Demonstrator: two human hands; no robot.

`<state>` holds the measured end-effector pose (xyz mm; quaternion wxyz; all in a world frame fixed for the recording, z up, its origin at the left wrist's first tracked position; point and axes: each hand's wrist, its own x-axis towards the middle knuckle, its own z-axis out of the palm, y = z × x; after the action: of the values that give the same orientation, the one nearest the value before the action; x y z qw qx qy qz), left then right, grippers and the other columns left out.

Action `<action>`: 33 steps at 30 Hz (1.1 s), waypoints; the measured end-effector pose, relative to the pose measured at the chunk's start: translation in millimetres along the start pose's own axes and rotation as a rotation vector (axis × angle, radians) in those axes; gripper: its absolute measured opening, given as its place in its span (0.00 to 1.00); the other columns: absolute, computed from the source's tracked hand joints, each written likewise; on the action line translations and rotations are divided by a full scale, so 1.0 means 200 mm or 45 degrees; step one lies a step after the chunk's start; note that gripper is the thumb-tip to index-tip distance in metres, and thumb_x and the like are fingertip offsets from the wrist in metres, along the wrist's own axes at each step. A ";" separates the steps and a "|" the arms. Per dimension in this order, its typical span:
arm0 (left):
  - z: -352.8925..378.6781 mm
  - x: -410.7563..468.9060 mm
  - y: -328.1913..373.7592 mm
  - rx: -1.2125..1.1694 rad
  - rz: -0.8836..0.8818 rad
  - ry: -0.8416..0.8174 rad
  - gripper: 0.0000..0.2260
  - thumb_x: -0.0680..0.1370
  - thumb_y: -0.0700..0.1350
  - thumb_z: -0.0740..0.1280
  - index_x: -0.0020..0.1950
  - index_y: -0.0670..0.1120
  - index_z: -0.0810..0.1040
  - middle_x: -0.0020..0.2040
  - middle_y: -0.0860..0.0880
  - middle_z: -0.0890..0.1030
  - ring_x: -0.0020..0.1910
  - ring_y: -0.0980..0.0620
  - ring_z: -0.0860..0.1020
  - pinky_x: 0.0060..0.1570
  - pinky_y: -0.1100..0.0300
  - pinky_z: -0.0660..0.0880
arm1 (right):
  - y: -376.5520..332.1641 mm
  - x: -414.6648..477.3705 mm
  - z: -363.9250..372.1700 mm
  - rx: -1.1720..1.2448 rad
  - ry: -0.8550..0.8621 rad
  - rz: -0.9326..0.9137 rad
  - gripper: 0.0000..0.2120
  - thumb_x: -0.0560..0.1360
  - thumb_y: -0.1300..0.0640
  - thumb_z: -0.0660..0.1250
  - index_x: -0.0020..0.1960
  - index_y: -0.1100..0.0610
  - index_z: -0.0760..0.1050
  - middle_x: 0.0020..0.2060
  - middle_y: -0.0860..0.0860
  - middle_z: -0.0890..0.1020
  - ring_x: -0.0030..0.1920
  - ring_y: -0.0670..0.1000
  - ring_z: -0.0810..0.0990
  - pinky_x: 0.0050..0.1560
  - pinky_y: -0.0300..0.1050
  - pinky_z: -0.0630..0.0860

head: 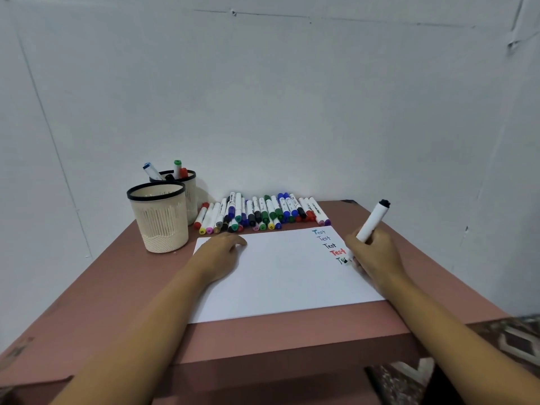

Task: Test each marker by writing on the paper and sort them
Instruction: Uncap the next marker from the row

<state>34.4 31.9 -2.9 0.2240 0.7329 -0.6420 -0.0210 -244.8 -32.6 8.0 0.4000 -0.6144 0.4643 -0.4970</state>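
Right hand point(375, 254) grips marker point(372, 222), tip apparently on paper point(277, 276), tail leaning up-right.

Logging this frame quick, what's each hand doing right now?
Left hand: open, resting on the paper.
Right hand: closed around the white marker, its tip on the paper.

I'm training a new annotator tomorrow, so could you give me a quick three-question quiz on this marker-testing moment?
1. True or false: the left hand is lifted off the paper.
2. The right hand grips: A) a cup B) a marker C) nothing.
3. Fill in: the finished "Test" words above the one being written number ____.

Key:
1. False: it rests on the paper.
2. B, with the tip on the paper.
3. Four.
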 end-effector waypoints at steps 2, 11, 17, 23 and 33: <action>0.00 0.00 0.00 -0.004 0.002 0.005 0.15 0.81 0.41 0.55 0.64 0.48 0.75 0.66 0.50 0.74 0.66 0.53 0.70 0.65 0.59 0.65 | 0.01 0.00 0.00 -0.024 0.005 -0.015 0.12 0.70 0.64 0.65 0.30 0.57 0.67 0.26 0.53 0.72 0.24 0.49 0.69 0.29 0.40 0.65; 0.01 0.01 -0.02 -0.011 0.009 0.017 0.16 0.80 0.40 0.55 0.63 0.48 0.76 0.65 0.50 0.74 0.66 0.52 0.70 0.65 0.58 0.65 | 0.02 0.00 0.02 -0.102 0.004 -0.015 0.07 0.70 0.63 0.67 0.35 0.60 0.70 0.29 0.56 0.75 0.26 0.51 0.71 0.32 0.43 0.67; 0.02 0.02 -0.03 -0.017 0.012 0.010 0.17 0.80 0.39 0.54 0.64 0.49 0.75 0.66 0.50 0.73 0.66 0.53 0.69 0.66 0.58 0.64 | 0.00 -0.02 0.02 -0.139 0.068 -0.044 0.09 0.72 0.62 0.67 0.35 0.59 0.70 0.29 0.51 0.73 0.30 0.50 0.72 0.32 0.42 0.67; 0.02 0.02 -0.03 -0.015 0.009 0.007 0.17 0.79 0.39 0.54 0.64 0.49 0.75 0.66 0.50 0.73 0.66 0.53 0.69 0.66 0.58 0.64 | 0.00 -0.01 0.02 -0.064 0.028 0.022 0.09 0.71 0.63 0.66 0.34 0.59 0.69 0.28 0.54 0.73 0.27 0.50 0.70 0.33 0.44 0.67; 0.02 0.02 -0.03 -0.004 0.008 0.006 0.17 0.79 0.38 0.54 0.64 0.49 0.75 0.66 0.50 0.73 0.66 0.53 0.69 0.66 0.59 0.64 | 0.00 -0.01 0.01 -0.067 0.120 -0.023 0.09 0.71 0.62 0.65 0.35 0.61 0.68 0.29 0.55 0.72 0.30 0.53 0.72 0.34 0.45 0.69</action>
<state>39.4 27.2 -7.4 0.2268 0.7307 -0.6437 -0.0196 -244.2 -30.1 6.3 0.3568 -0.6047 0.4899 -0.5167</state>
